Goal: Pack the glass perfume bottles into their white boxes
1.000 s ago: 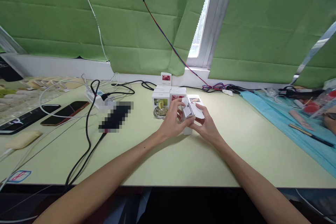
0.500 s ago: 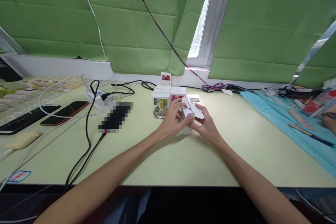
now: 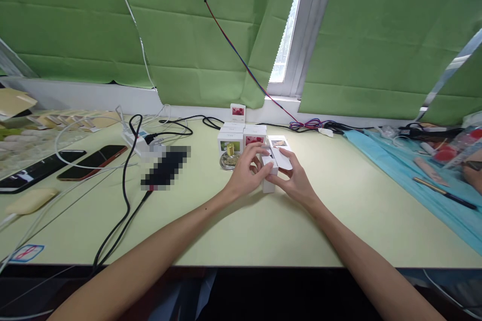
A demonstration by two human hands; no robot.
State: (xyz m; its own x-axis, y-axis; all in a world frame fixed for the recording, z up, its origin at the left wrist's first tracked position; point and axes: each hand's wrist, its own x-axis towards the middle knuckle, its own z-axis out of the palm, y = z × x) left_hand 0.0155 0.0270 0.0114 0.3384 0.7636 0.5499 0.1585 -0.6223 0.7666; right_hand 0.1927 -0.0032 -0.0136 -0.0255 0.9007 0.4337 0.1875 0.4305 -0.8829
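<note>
A small white box (image 3: 268, 185) stands upright on the table between my two hands, its top open. My left hand (image 3: 244, 173) grips its left side, thumb over the near top edge. On the right side is my right hand (image 3: 297, 180), its fingers around the box and beside the raised white lid flap (image 3: 283, 159). What lies inside the box is mostly hidden by my fingers. Just left of my left hand is a glass perfume bottle (image 3: 228, 161) with a gold cap. Behind it white boxes (image 3: 230, 138) with picture labels are grouped, one standing taller at the back.
To the left lie phones (image 3: 92, 162), a power strip (image 3: 136, 143), a pale yellow case (image 3: 32, 201) and black cables (image 3: 126, 200). A blue sheet (image 3: 406, 180) covers the right side, with a pen (image 3: 444, 193) on it. Another person's hand (image 3: 473, 176) shows at the right edge.
The small near flap of the box, earlier sticking up by my left thumb, is now pressed down. Both hands stay around the box. A cream-coloured item has appeared at the far left.
</note>
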